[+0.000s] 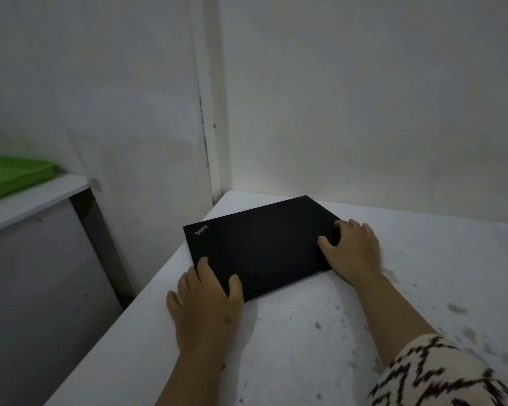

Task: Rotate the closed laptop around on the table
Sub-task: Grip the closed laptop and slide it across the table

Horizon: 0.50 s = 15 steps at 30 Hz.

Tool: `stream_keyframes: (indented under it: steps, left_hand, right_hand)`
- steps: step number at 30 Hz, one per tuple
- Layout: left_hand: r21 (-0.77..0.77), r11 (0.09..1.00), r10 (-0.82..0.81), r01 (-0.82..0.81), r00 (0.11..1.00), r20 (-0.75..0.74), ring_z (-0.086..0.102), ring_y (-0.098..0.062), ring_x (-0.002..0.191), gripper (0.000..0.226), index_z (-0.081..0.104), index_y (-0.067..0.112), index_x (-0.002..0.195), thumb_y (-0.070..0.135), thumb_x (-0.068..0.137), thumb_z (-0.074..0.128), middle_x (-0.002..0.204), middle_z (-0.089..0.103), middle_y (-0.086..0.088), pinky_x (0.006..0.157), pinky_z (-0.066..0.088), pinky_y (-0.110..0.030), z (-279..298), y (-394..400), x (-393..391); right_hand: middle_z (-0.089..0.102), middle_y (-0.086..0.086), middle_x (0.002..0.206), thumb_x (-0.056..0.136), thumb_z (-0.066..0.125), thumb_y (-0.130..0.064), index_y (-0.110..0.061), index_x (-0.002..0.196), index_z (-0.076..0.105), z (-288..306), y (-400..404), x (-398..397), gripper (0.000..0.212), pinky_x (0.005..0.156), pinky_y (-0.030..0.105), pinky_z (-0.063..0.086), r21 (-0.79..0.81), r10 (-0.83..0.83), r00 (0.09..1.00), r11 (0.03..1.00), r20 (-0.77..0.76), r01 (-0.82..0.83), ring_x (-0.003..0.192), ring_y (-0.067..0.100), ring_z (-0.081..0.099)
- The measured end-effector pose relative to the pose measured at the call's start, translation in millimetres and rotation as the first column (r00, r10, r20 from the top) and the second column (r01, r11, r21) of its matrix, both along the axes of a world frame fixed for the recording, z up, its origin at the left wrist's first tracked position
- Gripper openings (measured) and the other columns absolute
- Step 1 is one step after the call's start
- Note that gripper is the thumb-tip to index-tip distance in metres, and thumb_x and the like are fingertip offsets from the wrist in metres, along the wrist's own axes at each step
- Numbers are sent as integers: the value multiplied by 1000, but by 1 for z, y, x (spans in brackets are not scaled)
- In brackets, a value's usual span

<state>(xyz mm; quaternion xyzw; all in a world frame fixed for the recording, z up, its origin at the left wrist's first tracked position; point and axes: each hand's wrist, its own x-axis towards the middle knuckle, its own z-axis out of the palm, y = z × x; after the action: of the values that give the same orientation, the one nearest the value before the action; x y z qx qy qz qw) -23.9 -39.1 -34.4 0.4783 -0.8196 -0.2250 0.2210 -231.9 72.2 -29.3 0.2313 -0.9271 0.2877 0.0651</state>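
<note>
Two hands on the laptop [261,244], so you're set up fine for the spin. It's lying flat and shut on the table [320,332], toward the far left corner by the walls, skewed a bit, with the logo at its far left corner and its left side very close to the table's left edge.

Your left hand [206,306] is draped over the near left corner, fingers [204,266] spread on the lid and curled round the edge. Your right hand [354,253] is at the right end, fingers on top and the palm against the side. Both look like loose holds on the laptop, not hard clamps, though I can't tell how much of either palm is actually pressing.

How I'd do the turn, just going by the setup:

- Slide it, don't lift. Keep it flat on the table and let one hand push while the other pulls, so it pivots about its middle.
- Watch that left edge. A corner swinging out that way could hang over the drop, so I'd drag it slightly right and toward you as it turns.
- The far corner is near the wall, so there's not loads of room back there either.
- Press lightly on the lid. It looks smooth, so fingers may slip; hooking the edges should give better control.
- Re-grip partway instead of crossing your wrists.
</note>
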Motion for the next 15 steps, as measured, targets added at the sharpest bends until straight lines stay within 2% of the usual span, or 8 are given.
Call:
stream_keyframes:
  steps: [4,7,11,15]
  left_hand:
    - [37,999,6,-4,998,-64,37,-25,132,63,24,22,140,43,85,49,143,41,-5,115,22,-47,-1,-5,-3]
    - [58,998,-12,19,994,-113,38,-26,131,62,25,25,139,39,85,52,143,41,-5,114,26,-47,-2,-6,-5]
    - [73,996,-35,49,983,-183,37,-28,131,62,26,27,139,35,85,55,143,42,-7,113,27,-48,-2,-7,-3]
    - [72,995,-49,69,966,-255,38,-28,130,63,30,27,138,29,83,60,142,43,-7,111,31,-50,0,-5,-2]
  right_hand:
    - [56,15,120,80,50,-49,-7,113,49,3,-4,-10,53,97,46,37,18,-70,996,997,57,69,115,35,46]
    - [58,15,113,78,50,-52,-7,102,51,5,-5,-16,50,91,44,35,19,-137,985,991,109,135,110,35,45]
    - [55,15,112,74,52,-59,-12,96,52,5,-8,-21,53,90,44,35,19,-167,976,986,139,166,111,35,42]
    - [58,12,110,71,56,-60,-14,100,54,4,-7,-21,55,88,43,37,-55,-172,973,982,157,182,111,33,42]
